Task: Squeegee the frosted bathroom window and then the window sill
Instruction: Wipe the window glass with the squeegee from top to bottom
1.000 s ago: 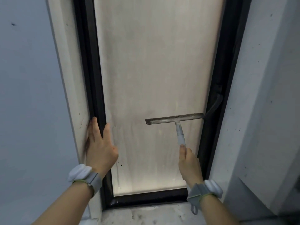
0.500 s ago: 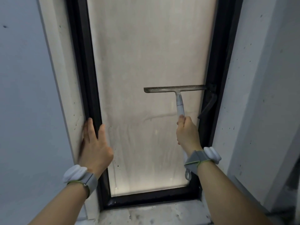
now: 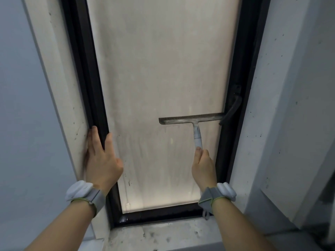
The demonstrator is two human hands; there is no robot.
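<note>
A tall frosted window pane (image 3: 159,73) fills the middle of the view inside a black frame (image 3: 85,73). My right hand (image 3: 204,165) grips the pale handle of a grey squeegee (image 3: 192,119), whose blade lies level against the lower right part of the glass, its right end close to the frame. My left hand (image 3: 101,158) rests with straight fingers on the left frame edge and the wall beside it. The stained window sill (image 3: 163,234) runs below the frame.
A dark window latch handle (image 3: 232,107) hangs on the right frame just beside the blade's right end. Grey speckled wall (image 3: 282,105) rises at the right and a plain wall (image 3: 23,105) at the left. Streaks mark the lower glass.
The squeegee went up the glass from a low spot, then came down again; its blade now lies lower than half a second ago. My left hand stayed on the left frame.
</note>
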